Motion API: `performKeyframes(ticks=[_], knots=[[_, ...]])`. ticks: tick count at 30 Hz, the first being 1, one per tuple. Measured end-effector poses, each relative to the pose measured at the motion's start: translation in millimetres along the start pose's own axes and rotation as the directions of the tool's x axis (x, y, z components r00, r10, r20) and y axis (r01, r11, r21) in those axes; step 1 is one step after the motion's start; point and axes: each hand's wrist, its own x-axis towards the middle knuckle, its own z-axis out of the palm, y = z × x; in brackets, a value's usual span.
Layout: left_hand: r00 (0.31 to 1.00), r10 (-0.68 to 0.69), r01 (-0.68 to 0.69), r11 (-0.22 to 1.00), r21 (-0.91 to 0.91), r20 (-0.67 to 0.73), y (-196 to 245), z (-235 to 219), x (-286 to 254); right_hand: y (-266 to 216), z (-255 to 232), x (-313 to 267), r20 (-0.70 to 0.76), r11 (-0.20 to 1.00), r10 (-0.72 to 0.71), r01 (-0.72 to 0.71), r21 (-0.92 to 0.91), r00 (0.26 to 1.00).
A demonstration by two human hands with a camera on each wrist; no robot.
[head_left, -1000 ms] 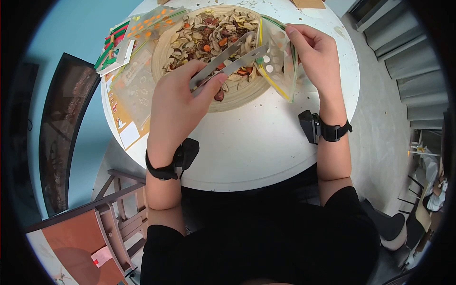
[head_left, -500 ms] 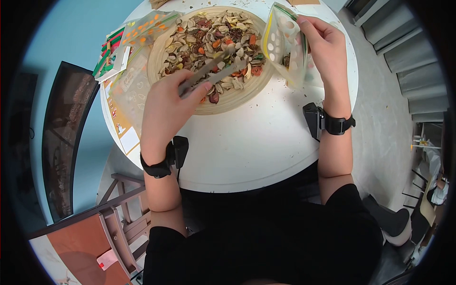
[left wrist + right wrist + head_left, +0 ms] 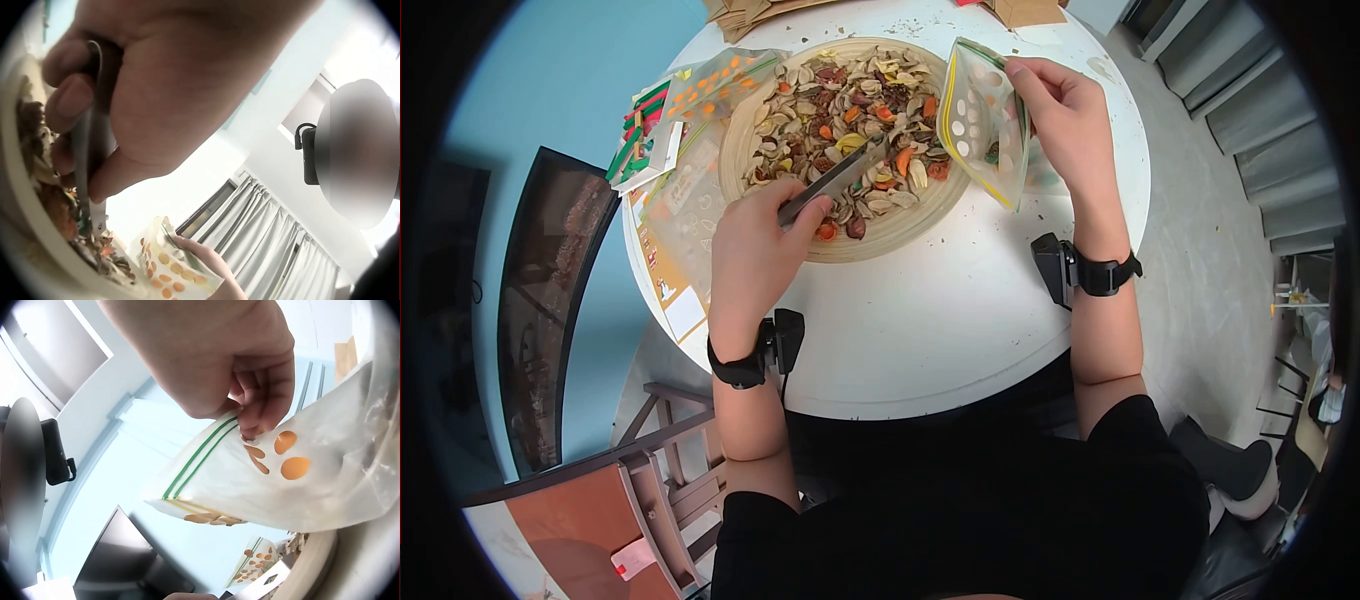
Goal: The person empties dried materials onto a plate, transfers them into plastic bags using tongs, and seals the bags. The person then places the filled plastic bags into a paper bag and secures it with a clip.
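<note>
My left hand [image 3: 750,245] grips flat metal tongs [image 3: 837,182] near their bent end. The tong arms slant down to the right, with tips among the dried petals [image 3: 830,105] heaped in a round, pale wooden bowl [image 3: 910,236]. In the left wrist view the tongs [image 3: 94,156] reach into the heap. My right hand [image 3: 1072,125] pinches the upper edge of a dotted zip bag [image 3: 985,95] at the bowl's right. The bag's yellow-striped mouth gapes toward the bowl, and some dark pieces show inside. In the right wrist view the dotted bag [image 3: 250,500] has green zip lines.
Another zip bag with orange dots [image 3: 725,82] overlaps the bowl's left edge. Below it lies a flat translucent bag [image 3: 685,195], beside a white box [image 3: 655,165] with red and green items. Brown paper bags [image 3: 750,15] stand at the back. Small crumbs dot the white table [image 3: 920,330].
The tongs have moved left from the bag's mouth to the petals, and their arms have come closer together. The bag rose a little, then came back down, still in my right hand.
</note>
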Motion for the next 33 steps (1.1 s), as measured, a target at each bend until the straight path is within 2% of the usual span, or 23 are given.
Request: performKeyframes(ticks=[4, 7, 10, 13, 16, 19, 22, 27, 33], knots=[[0.997, -0.074, 0.072, 0.990, -0.125, -0.013, 12.0, -11.8, -1.7, 0.9, 3.9, -1.6, -0.005, 1.000, -0.014, 0.014, -0.024, 1.000], [0.997, -0.057, 0.044, 0.974, -0.221, -0.049, 15.6, -17.8, -2.5, -1.1, 7.4, -4.7, 0.015, 0.999, -0.025, 0.026, -0.042, 1.000], [0.998, 0.059, -0.063, 0.978, -0.197, -0.024, 32.2, -19.3, -5.6, -3.8, 12.3, -9.4, 0.055, 0.998, -0.043, 0.046, -0.051, 0.998], [0.998, 0.064, -0.069, 0.957, -0.283, -0.030, 32.4, -5.1, -3.8, -1.9, 8.0, -6.9, 0.043, 0.999, -0.036, 0.037, -0.020, 0.998], [0.995, -0.047, 0.020, 0.957, -0.290, -0.086, 20.2, -8.2, -1.3, 1.3, -3.2, 0.5, -0.021, 1.000, -0.023, 0.024, 0.020, 1.000], [0.993, -0.106, 0.097, 0.986, -0.138, -0.061, 9.6, -16.6, -0.3, 0.5, -9.6, 4.9, -0.063, 0.999, -0.002, 0.005, 0.045, 0.998], [0.997, -0.056, 0.052, 0.996, 0.070, 0.054, -0.9, -18.7, -1.9, 3.0, -10.7, 5.3, -0.052, 0.999, 0.018, -0.016, 0.039, 0.998], [0.999, -0.023, 0.019, 0.995, 0.096, 0.043, 1.8, -11.1, -4.8, 9.6, -9.3, 5.9, -0.037, 1.000, 0.011, -0.011, -0.004, 0.999], [1.000, -0.006, 0.002, 0.994, 0.105, 0.031, -0.5, -7.3, -5.7, 6.8, -2.2, 2.4, -0.033, 0.999, -0.020, 0.021, 0.041, 0.999]])
